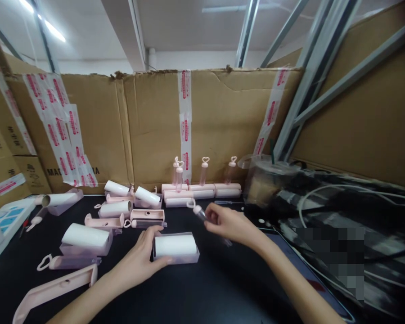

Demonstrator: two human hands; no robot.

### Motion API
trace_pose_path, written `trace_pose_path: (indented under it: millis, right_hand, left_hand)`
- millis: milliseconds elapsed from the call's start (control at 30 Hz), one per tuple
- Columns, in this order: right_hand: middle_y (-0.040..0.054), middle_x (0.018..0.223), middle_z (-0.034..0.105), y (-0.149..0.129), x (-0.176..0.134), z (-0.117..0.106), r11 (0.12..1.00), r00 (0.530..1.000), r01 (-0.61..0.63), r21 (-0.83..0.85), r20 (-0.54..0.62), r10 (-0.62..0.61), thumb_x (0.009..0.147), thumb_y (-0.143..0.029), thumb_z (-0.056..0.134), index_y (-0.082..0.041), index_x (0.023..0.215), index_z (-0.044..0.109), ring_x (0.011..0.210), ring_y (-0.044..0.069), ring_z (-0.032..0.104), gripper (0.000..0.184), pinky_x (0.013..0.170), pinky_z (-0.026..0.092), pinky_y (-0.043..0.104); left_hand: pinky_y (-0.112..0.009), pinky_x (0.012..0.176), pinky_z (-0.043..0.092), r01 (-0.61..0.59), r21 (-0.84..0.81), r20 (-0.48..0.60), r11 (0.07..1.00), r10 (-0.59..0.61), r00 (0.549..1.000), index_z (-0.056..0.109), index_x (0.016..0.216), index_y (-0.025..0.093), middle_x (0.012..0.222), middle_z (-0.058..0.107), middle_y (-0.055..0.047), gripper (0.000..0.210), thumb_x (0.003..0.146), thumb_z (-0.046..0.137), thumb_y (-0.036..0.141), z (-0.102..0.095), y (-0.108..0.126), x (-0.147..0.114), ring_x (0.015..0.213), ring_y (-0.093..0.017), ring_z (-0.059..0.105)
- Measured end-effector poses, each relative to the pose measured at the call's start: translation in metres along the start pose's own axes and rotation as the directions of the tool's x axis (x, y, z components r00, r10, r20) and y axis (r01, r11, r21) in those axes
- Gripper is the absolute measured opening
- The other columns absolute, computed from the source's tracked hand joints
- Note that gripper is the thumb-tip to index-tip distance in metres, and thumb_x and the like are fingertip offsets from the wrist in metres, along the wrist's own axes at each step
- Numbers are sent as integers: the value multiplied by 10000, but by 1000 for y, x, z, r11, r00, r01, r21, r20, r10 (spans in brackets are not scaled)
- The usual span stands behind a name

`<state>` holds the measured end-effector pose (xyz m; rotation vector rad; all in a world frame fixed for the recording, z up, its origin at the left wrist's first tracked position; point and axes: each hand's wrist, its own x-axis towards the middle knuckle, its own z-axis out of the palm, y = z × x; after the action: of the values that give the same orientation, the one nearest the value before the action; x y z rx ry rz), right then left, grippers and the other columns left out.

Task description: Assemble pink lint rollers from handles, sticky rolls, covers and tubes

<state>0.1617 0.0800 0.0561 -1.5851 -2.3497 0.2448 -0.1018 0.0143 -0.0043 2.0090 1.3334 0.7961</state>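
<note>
My left hand [146,253] grips the left end of a translucent pale-pink case [185,260], thumb in front and fingers behind. A white roll [175,245] lies in that case. To the right and slightly above, my right hand [221,221] pinches a clear handle [200,212] with a pink heart-shaped ring at its upper end. The handle is tilted, and its lower end is blurred below my fingers. Just behind my left hand lie a pink cover [147,216] and another clear handle [146,223].
Several assembled pink rollers [178,198] stand at the back, handles upright. More cases with white rolls [86,236] lie left, beside a long pink cover [56,290]. On the right are a bagged drink cup [268,180], cables and a tablet [302,270]. Cardboard [155,126] walls the back.
</note>
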Motion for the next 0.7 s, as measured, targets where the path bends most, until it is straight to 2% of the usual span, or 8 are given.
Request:
trace_pose_path:
  millis: [100, 167, 233, 300, 400, 467, 567, 700]
  right_hand:
    - [-10, 664, 534, 2, 4, -5, 918, 988, 51, 392, -156, 12, 752, -311, 395, -206, 836, 436, 590, 154, 551, 140, 552, 404, 245]
    - [-12, 647, 507, -1, 5, -3, 769, 989, 87, 634, -148, 10, 787, -318, 275, -201, 860, 407, 533, 146, 550, 191, 502, 422, 242]
    - [-14, 650, 493, -8, 8, -1, 701, 989, 122, 703, -142, -29, 814, -348, 197, -196, 872, 399, 465, 129, 522, 259, 444, 412, 234]
    - [-23, 620, 479, -19, 13, 0, 806, 980, 185, 562, -167, -108, 820, -402, 261, -190, 817, 421, 430, 111, 477, 266, 419, 385, 219]
    - [5, 630, 548, -42, 29, 1, 945, 954, 290, 155, -131, -271, 771, -377, 465, -174, 705, 490, 540, 131, 519, 215, 501, 380, 220]
    - [33, 726, 620, -60, 44, 5, 929, 928, 369, -16, -46, -369, 716, -333, 562, -171, 675, 552, 662, 165, 567, 168, 576, 381, 232]
    - [53, 740, 667, -83, 67, 19, 888, 894, 446, -115, 105, -435, 614, -311, 672, -175, 666, 620, 705, 212, 602, 154, 585, 366, 243]
    - [82, 786, 695, -100, 84, 42, 839, 859, 504, -207, 228, -459, 566, -339, 715, -184, 787, 670, 754, 259, 625, 273, 602, 360, 258]
  left_hand:
    - [-417, 1016, 290, -18, -20, 18, 1000, 18, 1000, 318, 1241, 212, 1204, 445, -110, 593, 742, 588, 385, 6, 2, -2, 1156, -249, 424]
    - [-414, 1012, 296, -35, -20, 1, 999, 35, 999, 291, 1254, 204, 1205, 443, -114, 611, 744, 585, 368, 11, 4, -3, 1148, -245, 425]
    - [-405, 1009, 302, -52, 0, -9, 999, 52, 999, 272, 1260, 197, 1224, 425, -120, 635, 733, 593, 347, 14, 6, -5, 1153, -242, 414]
    - [-390, 1008, 305, -76, 31, -3, 997, 77, 997, 287, 1245, 194, 1234, 411, -119, 626, 719, 601, 322, 16, 7, -6, 1163, -239, 398]
    - [-374, 1004, 308, -100, 54, 3, 994, 100, 995, 303, 1219, 189, 1228, 403, -114, 609, 702, 604, 298, 16, 4, -6, 1166, -237, 386]
    - [-386, 993, 316, -57, 62, -39, 996, 60, 997, 296, 1206, 163, 1209, 394, -130, 701, 632, 665, 321, 14, 1, -5, 1146, -255, 392]
    - [-409, 933, 357, 88, 99, -92, 991, -79, 993, 358, 1104, 124, 1076, 423, -124, 786, 483, 757, 395, 8, -3, -2, 1051, -280, 431]
    - [-346, 787, 421, 135, 35, 55, 990, -137, 989, 373, 1110, 155, 905, 476, -40, 724, 551, 710, 470, 2, -4, 0, 871, -221, 499]
